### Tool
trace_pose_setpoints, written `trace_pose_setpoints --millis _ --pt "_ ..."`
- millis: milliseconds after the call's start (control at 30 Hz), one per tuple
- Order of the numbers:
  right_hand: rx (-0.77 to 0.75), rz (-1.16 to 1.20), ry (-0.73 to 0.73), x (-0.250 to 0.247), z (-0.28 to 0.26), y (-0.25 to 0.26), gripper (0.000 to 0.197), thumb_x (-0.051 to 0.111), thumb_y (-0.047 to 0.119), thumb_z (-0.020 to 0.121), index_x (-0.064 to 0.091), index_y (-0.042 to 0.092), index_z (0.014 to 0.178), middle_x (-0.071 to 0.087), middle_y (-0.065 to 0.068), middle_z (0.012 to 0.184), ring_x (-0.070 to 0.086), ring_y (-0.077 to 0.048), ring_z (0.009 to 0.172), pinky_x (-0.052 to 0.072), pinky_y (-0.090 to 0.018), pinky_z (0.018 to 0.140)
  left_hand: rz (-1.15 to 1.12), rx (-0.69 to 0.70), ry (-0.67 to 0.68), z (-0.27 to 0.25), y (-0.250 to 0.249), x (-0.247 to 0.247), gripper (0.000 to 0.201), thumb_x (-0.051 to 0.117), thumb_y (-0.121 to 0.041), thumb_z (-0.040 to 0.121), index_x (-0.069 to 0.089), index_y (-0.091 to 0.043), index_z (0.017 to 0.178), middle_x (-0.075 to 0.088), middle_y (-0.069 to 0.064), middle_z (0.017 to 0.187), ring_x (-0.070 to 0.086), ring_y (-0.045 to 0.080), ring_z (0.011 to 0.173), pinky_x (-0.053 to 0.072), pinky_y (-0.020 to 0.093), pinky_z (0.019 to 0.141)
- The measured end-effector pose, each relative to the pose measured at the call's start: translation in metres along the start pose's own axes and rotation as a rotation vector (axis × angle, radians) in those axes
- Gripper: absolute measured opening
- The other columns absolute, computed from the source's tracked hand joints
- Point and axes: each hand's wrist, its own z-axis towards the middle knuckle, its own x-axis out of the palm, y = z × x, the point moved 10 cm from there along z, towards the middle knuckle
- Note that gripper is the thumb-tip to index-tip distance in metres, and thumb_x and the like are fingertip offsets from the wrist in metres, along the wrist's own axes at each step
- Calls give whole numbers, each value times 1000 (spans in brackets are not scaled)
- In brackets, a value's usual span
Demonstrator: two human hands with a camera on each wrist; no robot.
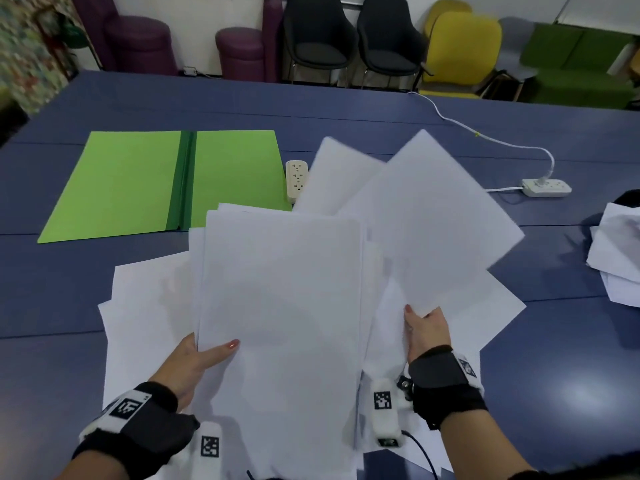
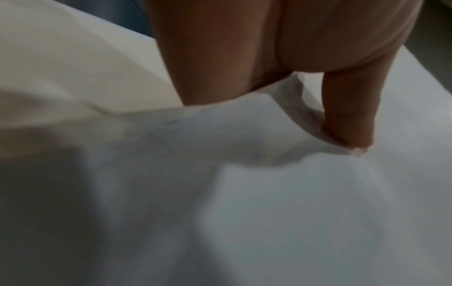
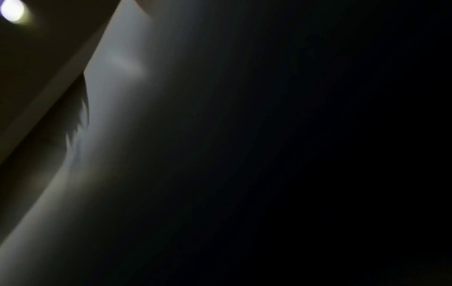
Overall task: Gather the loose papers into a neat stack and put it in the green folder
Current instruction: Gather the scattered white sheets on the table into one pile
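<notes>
The green folder (image 1: 152,181) lies open and flat at the back left of the blue table (image 1: 62,282). My left hand (image 1: 204,355) grips a partly squared stack of white papers (image 1: 280,306) by its left edge, thumb on top. The left wrist view shows that thumb (image 2: 349,120) pressing on the top sheet (image 2: 269,212). My right hand (image 1: 424,327) pinches the near corner of one white sheet (image 1: 433,220) lifted at an angle. More loose sheets (image 1: 145,299) lie fanned out on the table beneath. The right wrist view is nearly all dark.
A white power strip (image 1: 296,178) lies between the folder and the papers. A second power strip (image 1: 547,187) with a white cable sits at the back right. Another heap of white paper (image 1: 616,251) lies at the right edge. Chairs stand behind the table.
</notes>
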Motion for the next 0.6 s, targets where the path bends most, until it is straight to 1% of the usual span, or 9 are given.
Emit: trace_pose_setpoints --millis 67,200,267,300,367,433,500,567,600 --pt "-16 -81 98 10 -5 -5 28 51 -5 88 46 17 71 52 -2 72 53 -21 70 47 -28 67 10 7 8 -2 -4 -1 88 91 -46 28 67 -8 103 73 17 102 69 34 96 50 45 90" --pt "-26 -218 272 23 -12 -17 36 51 -8 86 58 27 84 64 -2 91 60 -33 101 46 -48 96 12 51 -12 0 -8 -4 90 92 -44 19 68 -4 96 75 17 93 72 30 83 58 31 65" --pt "54 -260 391 37 -21 -29 37 49 -10 86 60 24 92 66 -7 95 59 -38 107 44 -53 99 5 73 22 2 -10 2 90 92 -44 21 68 -6 98 74 16 96 72 30 85 58 31 66" --pt "86 -249 453 45 -29 -32 35 47 -12 86 61 19 97 66 -8 95 61 -36 106 46 -50 97 15 77 23 4 -10 5 88 92 -44 25 67 -8 101 74 16 100 71 29 88 58 32 68" --pt "175 -142 513 57 -41 -38 31 44 -9 88 59 8 109 68 -4 93 64 -26 96 54 -30 84 17 114 -7 10 -13 7 68 89 -33 48 61 -16 108 70 15 112 69 28 95 57 32 75" --pt "340 14 504 63 -55 -45 28 38 12 96 55 9 119 64 -4 108 58 -20 105 49 -17 81 130 185 -56 11 -23 10 58 77 -15 71 50 -30 120 60 6 129 59 23 114 50 36 93" --pt "449 15 543 69 -66 -52 36 40 40 95 47 17 121 55 -2 116 48 -20 115 44 -23 86 297 254 -42 10 -29 19 86 75 -14 73 26 -40 139 37 -13 147 41 6 131 35 31 108" --pt "342 -120 557 66 -58 -51 49 61 45 79 44 24 119 52 2 115 45 -13 109 35 -24 93 264 261 -58 8 -31 21 106 72 -5 75 2 -41 145 21 -33 143 34 -12 125 30 15 103" --pt "292 -171 551 63 -54 -52 57 69 42 71 49 19 120 55 2 117 48 -13 107 34 -25 94 177 244 -60 9 -29 19 110 75 -6 72 0 -40 145 23 -34 139 36 -10 123 31 15 100"
